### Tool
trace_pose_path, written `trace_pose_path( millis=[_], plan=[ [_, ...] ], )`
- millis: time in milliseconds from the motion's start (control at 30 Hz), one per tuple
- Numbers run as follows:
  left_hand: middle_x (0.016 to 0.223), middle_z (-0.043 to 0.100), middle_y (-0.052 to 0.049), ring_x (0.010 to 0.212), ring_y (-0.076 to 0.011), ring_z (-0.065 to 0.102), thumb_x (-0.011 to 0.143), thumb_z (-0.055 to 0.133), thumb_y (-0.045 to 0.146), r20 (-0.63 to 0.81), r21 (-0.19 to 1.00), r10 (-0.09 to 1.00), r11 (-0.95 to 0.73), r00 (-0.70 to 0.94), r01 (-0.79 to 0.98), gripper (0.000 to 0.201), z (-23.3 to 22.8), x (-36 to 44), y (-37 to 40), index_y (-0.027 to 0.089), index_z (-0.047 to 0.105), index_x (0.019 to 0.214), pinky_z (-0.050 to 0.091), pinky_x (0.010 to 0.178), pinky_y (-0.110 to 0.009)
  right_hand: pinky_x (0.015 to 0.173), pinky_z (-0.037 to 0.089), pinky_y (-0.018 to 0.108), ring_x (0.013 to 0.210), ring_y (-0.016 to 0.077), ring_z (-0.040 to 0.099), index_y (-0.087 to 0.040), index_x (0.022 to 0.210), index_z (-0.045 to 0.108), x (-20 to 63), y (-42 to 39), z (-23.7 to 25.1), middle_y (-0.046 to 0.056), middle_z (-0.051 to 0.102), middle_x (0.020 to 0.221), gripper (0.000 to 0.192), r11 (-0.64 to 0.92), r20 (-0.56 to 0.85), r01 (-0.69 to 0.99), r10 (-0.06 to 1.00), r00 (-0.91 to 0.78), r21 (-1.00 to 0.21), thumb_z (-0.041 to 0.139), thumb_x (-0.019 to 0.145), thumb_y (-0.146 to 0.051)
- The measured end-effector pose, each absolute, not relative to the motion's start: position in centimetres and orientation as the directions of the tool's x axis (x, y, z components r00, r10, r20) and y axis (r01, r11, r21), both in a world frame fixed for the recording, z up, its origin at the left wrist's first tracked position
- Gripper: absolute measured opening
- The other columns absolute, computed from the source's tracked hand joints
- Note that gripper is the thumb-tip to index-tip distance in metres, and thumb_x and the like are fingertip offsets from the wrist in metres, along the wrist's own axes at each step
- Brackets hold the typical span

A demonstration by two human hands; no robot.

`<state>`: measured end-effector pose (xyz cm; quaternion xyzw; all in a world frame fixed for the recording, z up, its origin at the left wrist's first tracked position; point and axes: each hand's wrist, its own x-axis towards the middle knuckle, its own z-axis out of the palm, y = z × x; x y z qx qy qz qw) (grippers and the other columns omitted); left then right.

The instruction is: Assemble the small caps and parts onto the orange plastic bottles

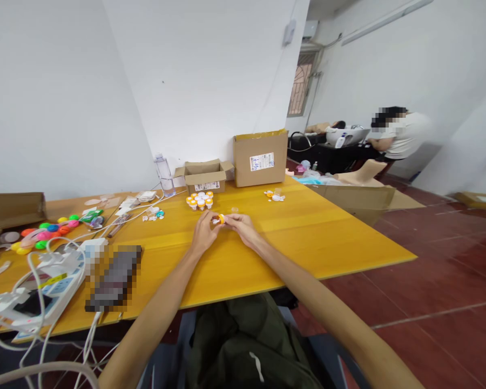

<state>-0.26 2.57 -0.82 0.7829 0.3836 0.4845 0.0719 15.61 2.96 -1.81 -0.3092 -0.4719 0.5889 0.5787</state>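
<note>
Both my hands meet over the middle of the yellow table. Between them is a small orange-and-white piece with a clear part, too small to name exactly. My left hand closes its fingers round the clear end. From the other side, my right hand pinches the orange rim. Just behind stands a cluster of several similar orange-and-white capped pieces. A small clear part lies beyond my fingertips. More loose orange, white and clear parts are at the back right.
An open carton, a larger closed box and a water bottle stand along the wall. Left are coloured balls, a power strip with tangled cables, and a blurred dark device. Another person bends at the far right.
</note>
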Motion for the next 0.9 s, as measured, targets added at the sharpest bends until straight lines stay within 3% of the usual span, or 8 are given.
trace_pose_path(
  millis=[333, 600, 667, 767, 900],
  plan=[
    [0.098, 0.065, -0.005, 0.091, -0.021, 0.062, 0.081, 0.065, 0.015, 0.727, 0.432, 0.623, -0.741, 0.287, 0.513, 0.02, -1.1, -0.5, 2.8, 0.022, 0.064, 0.1, 0.051, 0.081, -0.032, 0.087, 0.055, 0.039, 0.083, 0.0216, 0.069, -0.019, 0.07, 0.075, 15.7, 2.8, -1.6, 0.005, 0.076, 0.082, 0.036, 0.11, 0.192, -0.389, 0.965, -0.179, -0.915, 0.089, 0.052, -0.047],
    [0.097, 0.069, -0.004, 0.091, -0.0198, 0.065, 0.079, 0.069, 0.022, 0.673, 0.593, 0.703, -0.699, 0.231, 0.399, 0.019, -0.6, -0.1, 2.6, 0.021, 0.065, 0.098, 0.053, 0.08, -0.032, 0.082, 0.055, 0.035, 0.076, 0.0188, 0.066, -0.019, 0.067, 0.072, 15.7, 3.1, -1.9, 0.004, 0.071, 0.073, 0.042, 0.132, 0.195, -0.302, 0.962, -0.189, -0.944, 0.081, 0.059, -0.059],
    [0.093, 0.07, -0.003, 0.088, -0.0186, 0.066, 0.078, 0.068, 0.023, 0.64, 0.65, 0.739, -0.666, 0.208, 0.366, 0.018, -0.4, 0.1, 2.5, 0.02, 0.065, 0.095, 0.053, 0.081, -0.031, 0.077, 0.054, 0.033, 0.075, 0.0189, 0.066, -0.019, 0.066, 0.07, 15.7, 3.3, -1.9, 0.003, 0.069, 0.07, 0.043, 0.209, 0.245, -0.207, 0.954, -0.171, -0.956, 0.074, 0.067, -0.062],
    [0.088, 0.07, -0.002, 0.082, -0.017, 0.067, 0.077, 0.068, 0.024, 0.592, 0.723, 0.79, -0.608, 0.159, 0.328, 0.016, -0.3, 0.3, 2.5, 0.02, 0.064, 0.091, 0.054, 0.079, -0.03, 0.072, 0.052, 0.032, 0.073, 0.0196, 0.064, -0.02, 0.068, 0.069, 16.1, 3.4, -1.7, 0.003, 0.068, 0.069, 0.041, 0.407, 0.4, 0.074, 0.912, -0.092, -0.91, 0.061, 0.082, -0.058],
    [0.082, 0.07, 0.0, 0.073, -0.0149, 0.065, 0.073, 0.069, 0.023, 0.524, 0.786, 0.841, -0.538, 0.134, 0.303, 0.016, -0.4, 0.3, 2.7, 0.019, 0.064, 0.088, 0.053, 0.073, -0.028, 0.083, 0.052, 0.036, 0.089, 0.023, 0.065, -0.022, 0.09, 0.072, 17.2, 3.5, -1.5, 0.007, 0.071, 0.092, 0.026, 0.541, 0.636, 0.517, 0.771, 0.01, -0.663, 0.05, 0.092, -0.037]
  ],
)
